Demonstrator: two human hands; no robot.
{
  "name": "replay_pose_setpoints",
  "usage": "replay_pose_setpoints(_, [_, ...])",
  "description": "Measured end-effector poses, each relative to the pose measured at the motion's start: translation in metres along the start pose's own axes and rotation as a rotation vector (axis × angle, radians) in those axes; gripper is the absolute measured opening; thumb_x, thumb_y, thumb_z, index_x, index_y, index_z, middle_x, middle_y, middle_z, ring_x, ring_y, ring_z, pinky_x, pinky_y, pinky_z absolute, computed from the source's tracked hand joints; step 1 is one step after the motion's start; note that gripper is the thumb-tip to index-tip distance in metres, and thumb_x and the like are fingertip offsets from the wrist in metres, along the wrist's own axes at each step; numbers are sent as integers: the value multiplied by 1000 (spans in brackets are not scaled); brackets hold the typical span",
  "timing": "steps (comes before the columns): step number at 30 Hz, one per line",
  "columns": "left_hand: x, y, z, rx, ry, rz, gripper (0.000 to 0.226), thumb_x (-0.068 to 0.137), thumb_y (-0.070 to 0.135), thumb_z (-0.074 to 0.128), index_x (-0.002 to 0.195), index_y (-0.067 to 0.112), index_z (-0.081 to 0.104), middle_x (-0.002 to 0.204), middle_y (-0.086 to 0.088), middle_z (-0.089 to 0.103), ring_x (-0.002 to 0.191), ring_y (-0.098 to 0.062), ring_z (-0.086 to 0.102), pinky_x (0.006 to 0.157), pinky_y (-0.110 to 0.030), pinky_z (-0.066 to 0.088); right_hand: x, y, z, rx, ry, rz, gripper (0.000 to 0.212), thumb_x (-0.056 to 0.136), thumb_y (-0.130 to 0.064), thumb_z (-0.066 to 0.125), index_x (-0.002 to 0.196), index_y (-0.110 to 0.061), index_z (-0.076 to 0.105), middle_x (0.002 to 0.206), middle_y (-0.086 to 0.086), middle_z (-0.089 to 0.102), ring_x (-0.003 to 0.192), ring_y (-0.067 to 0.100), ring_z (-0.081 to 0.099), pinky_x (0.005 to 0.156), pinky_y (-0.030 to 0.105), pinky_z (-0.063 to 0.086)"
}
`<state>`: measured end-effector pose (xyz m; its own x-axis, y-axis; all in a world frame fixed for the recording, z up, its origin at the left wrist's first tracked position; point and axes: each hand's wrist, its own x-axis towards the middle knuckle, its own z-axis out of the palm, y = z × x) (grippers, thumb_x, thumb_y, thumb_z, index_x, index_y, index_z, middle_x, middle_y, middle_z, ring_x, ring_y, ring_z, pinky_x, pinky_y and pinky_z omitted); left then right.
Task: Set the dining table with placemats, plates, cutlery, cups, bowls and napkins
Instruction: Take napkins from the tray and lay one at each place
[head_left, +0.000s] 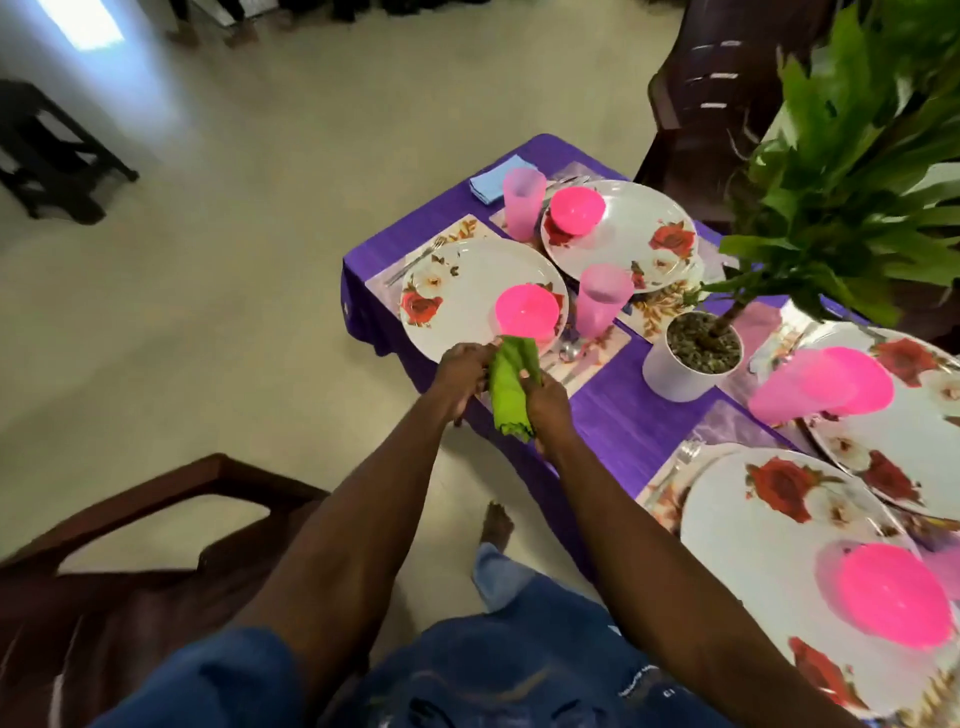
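Note:
A folded green napkin (511, 387) is held between both hands at the near-left edge of the purple table (618, 415). My left hand (462, 371) pinches its upper left edge; my right hand (545, 400) grips its right side. Just beyond lies a flowered white plate (467, 291) with an upturned pink bowl (527, 312) on it, a fork (415, 260) at its left and a pale pink cup (602, 299) at its right. A second plate (639, 228) carries a pink bowl (577, 208), with a cup (522, 200) and a blue napkin (491, 182) beside it.
A potted plant in a white pot (685, 364) stands mid-table, its leaves spreading top right. Two more set plates (769, 525) (914, 441) with pink bowls fill the right side. Dark wooden chairs stand at bottom left (130, 545) and behind the table (727, 93).

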<state>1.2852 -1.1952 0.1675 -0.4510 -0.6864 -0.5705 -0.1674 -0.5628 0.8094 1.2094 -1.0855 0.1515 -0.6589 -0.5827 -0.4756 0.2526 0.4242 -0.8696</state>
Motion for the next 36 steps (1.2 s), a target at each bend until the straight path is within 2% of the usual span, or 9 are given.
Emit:
replay_pose_setpoints(4, [36,24,-7,135,-72,-50,37,89,39,69,100,4,71,86,-11,74,74,-25,70,70,-35,57,42,-38,24,20,81,-41,28,99,-30,52,109,-8,66,96,7,68,86,24,63,61,23,49])
replay_pose_setpoints(9, [76,60,-6,222,-109,67,9,94,17,64,94,11,70,96,-11,72,83,-23,67,67,-31,55,74,-69,43,113,102,-30,22,99,-30,54,106,-13,67,96,9,69,86,25,65,67,29,52])
replay_pose_setpoints(14, [103,69,6,316,-238,116,23,89,7,62,111,7,71,107,-12,72,92,-27,68,72,-35,56,77,-85,45,65,350,-91,33,101,-39,47,108,-13,66,91,0,64,77,16,61,57,13,41])
replay_pose_setpoints(18, [103,69,21,479,-218,267,26,85,6,59,109,11,70,101,-1,72,89,-16,67,78,-26,54,70,-81,56,-15,551,-93,36,102,-44,41,108,-17,65,91,1,66,86,22,62,75,32,48])
replay_pose_setpoints(23, [104,52,24,602,-362,377,30,82,16,63,112,16,66,106,-3,71,97,-22,66,85,-37,54,55,-70,58,80,751,-12,29,97,-41,49,105,-18,65,96,5,69,87,24,64,77,39,53])
replay_pose_setpoints(27, [91,43,26,659,-486,370,24,85,18,62,108,21,63,96,0,70,89,-22,65,81,-34,53,39,-52,52,246,829,93,18,95,-25,51,85,-15,62,80,3,63,72,21,56,64,33,44])
replay_pose_setpoints(31, [75,35,25,730,-551,469,27,86,17,59,112,18,61,90,-1,65,81,-25,62,75,-34,51,13,-37,29,386,1002,198,31,99,-26,50,77,-5,58,67,3,51,62,18,46,51,31,36])
replay_pose_setpoints(34, [66,27,27,865,-640,653,27,87,9,57,113,11,61,101,-5,64,92,-26,60,82,-36,49,3,-22,4,391,1027,245,29,96,-23,49,71,-11,57,72,8,57,70,24,54,56,40,44])
replay_pose_setpoints(36, [60,20,30,964,-764,759,32,85,5,57,117,8,60,114,-10,61,106,-30,57,92,-39,47,3,-16,-12,323,989,281,20,92,-14,48,84,-6,64,91,19,66,85,33,62,74,52,51])
